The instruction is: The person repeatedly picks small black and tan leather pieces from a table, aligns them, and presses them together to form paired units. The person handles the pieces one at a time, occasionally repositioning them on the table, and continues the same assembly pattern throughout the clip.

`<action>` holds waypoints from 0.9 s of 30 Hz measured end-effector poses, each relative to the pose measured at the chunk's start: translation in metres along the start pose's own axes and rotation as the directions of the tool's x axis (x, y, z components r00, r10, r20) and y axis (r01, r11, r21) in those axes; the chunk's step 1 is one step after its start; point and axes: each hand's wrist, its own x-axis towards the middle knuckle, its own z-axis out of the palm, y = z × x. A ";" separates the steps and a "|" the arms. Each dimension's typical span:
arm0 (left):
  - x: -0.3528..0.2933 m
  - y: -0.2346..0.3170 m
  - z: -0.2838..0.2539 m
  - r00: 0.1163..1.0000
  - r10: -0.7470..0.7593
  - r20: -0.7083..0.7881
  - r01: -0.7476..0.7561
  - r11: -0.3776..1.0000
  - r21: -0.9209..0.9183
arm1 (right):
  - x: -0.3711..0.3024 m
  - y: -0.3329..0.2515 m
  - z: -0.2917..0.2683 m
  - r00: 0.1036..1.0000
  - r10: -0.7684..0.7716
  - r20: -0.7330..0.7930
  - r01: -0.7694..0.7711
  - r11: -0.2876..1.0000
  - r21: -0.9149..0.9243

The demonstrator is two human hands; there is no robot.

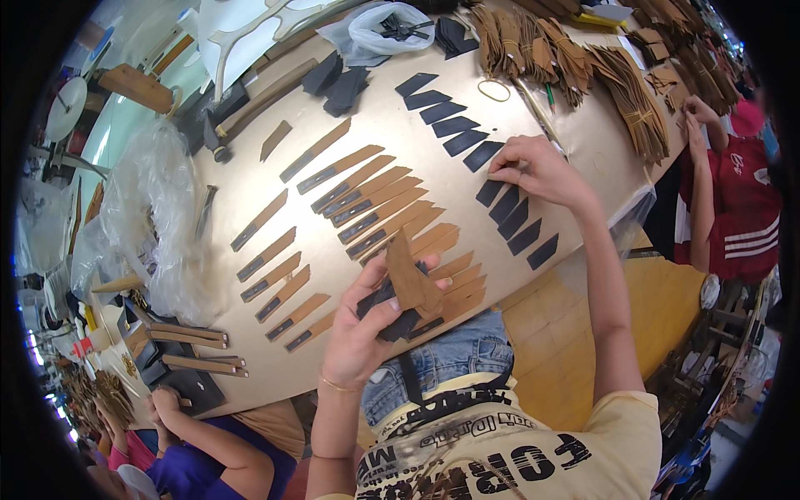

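My left hand [354, 333] is closed around a stack of black leather-like pieces [400, 327], with a curled brown piece [414, 283] on top. My right hand [542, 171] reaches across to the right, its thumb and fingers pinched at the end of a small black piece [490, 192] on the table. Similar black pieces lie slanted in a row [454, 126] beyond that hand and in another [525, 237] nearer me. Beneath and left of my left hand, brown strips with dark ends are laid out in a long group [354, 215] and a shorter one [282, 296].
A hammer [218, 142] and crumpled clear plastic [150, 217] are on the left. At the back are black piles [342, 87], a plastic bag [387, 33] and tied brown bundles [637, 100]. Co-workers stand at right [737, 200] and sit lower left [225, 454].
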 end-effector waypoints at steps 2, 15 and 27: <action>-0.001 -0.004 0.003 1.000 -0.026 -0.008 0.026 1.000 -0.009 | 0.001 -0.001 0.002 0.997 -0.064 -0.037 0.060 0.992 -0.110; -0.003 -0.013 0.003 0.999 -0.053 -0.011 0.053 0.998 -0.027 | -0.053 -0.005 0.031 0.948 -0.172 -0.269 0.049 0.911 -0.409; -0.001 -0.012 0.013 0.994 -0.101 -0.048 0.100 0.995 -0.017 | -0.067 -0.031 0.035 0.933 -0.093 -0.349 0.006 0.970 -0.243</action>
